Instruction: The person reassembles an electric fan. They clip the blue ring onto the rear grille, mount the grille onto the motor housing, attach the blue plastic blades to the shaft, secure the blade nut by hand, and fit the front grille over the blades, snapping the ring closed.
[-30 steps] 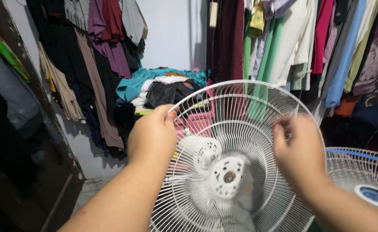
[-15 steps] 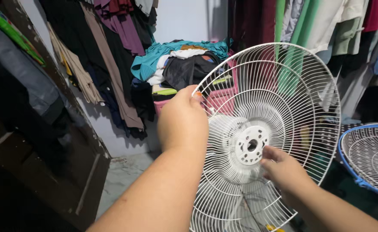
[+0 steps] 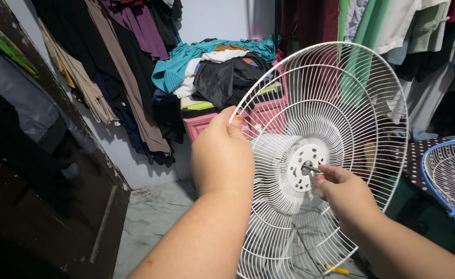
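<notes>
Head view shows the white wire fan guard [image 3: 323,155] held upright at centre, now raised and turned to face the person; the left hand [image 3: 222,155] stays closed on its left rim. The right hand [image 3: 344,191], loose near the hub half a second ago, now pinches a thin metal pin [image 3: 311,168] at the white hub plate [image 3: 305,168], so work seems to have shifted to the centre. A blue-rimmed guard [image 3: 447,178] sits at far right, clothes [image 3: 212,67] heaped beyond
</notes>
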